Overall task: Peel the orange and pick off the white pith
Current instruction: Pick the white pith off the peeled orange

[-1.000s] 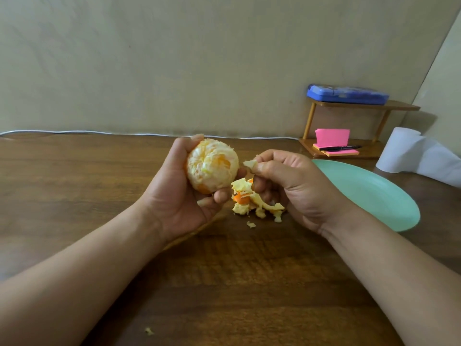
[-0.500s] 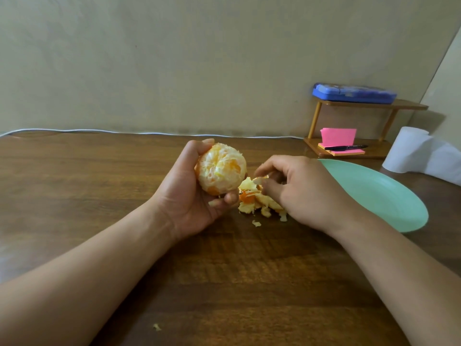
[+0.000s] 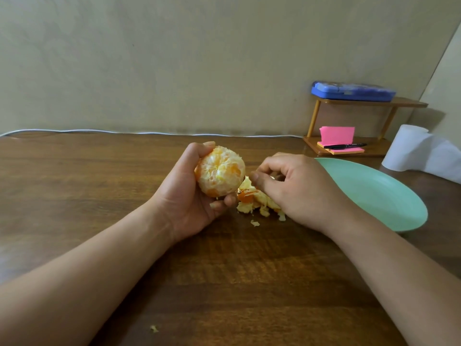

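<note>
left hand [image 3: 189, 196] grips the peeled orange [image 3: 219, 171]. right hand [image 3: 296, 188], fingers curled, sits over the peel pile [image 3: 252, 203] just beside it; cannot tell if it pinches anything.

Orange [image 3: 219, 171] in left hand [image 3: 184, 196], left of peel pile [image 3: 252, 201]; plate [image 3: 374, 196] right of pile; shelf [image 3: 409, 103] behind plate.

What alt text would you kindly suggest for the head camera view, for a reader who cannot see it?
A person's left hand holds a mostly peeled orange above a wooden table, while the right hand, fingers curled, sits over a pile of peel scraps. A green plate lies to the right.
</note>
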### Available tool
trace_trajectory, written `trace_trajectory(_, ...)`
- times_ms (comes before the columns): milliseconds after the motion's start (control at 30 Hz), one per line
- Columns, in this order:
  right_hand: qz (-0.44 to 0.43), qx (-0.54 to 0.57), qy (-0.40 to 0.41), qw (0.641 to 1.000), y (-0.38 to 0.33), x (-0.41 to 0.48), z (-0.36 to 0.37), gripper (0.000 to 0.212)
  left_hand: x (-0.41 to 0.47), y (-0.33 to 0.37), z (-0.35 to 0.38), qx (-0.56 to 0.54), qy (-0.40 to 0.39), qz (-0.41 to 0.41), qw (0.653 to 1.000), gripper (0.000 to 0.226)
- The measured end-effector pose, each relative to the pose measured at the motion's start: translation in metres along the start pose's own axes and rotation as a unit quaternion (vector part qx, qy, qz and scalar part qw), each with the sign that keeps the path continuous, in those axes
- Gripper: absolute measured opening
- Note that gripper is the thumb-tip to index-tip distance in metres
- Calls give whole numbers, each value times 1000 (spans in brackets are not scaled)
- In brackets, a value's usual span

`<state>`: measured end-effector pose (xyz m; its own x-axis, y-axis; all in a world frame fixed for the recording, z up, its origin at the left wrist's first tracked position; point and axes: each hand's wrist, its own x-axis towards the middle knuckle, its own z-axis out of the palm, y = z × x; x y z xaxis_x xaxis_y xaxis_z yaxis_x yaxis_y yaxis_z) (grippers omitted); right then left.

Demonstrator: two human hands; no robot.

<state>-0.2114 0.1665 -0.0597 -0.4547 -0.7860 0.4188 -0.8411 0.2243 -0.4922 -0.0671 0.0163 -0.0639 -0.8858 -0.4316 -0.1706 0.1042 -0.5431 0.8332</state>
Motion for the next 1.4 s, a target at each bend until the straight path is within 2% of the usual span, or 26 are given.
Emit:
trace_trajectory(167,0,120,0,993,-5,-1,1,8,-1,0,2,14,0,14,1000,45)
trace_trajectory(233,6,155,-10,988,-6,-1,1,16,-1,0,2,24,0,18,1000,44)
trace_trajectory(500,13,142,-13,990,-7,-2,0,17,-1,-2,2,35,8,27,999,38)
trace_trajectory(700,23,140,-8,990,-8,-3,1,16,3,-6,1,65,8,39,997,44)
trace_trajectory(833,28,155,10,988,-9,-4,6,9,3,-9,2,82,12,50,995,46)
trace_trajectory(1133,36,193,54,979,-8,-3,13,9,0,-7,5,47,8,60,997,46)
trace_trajectory(1400,42,229,-9,972,-8,-2,5,15,-2,-1,3,38,-3,83,996,44)
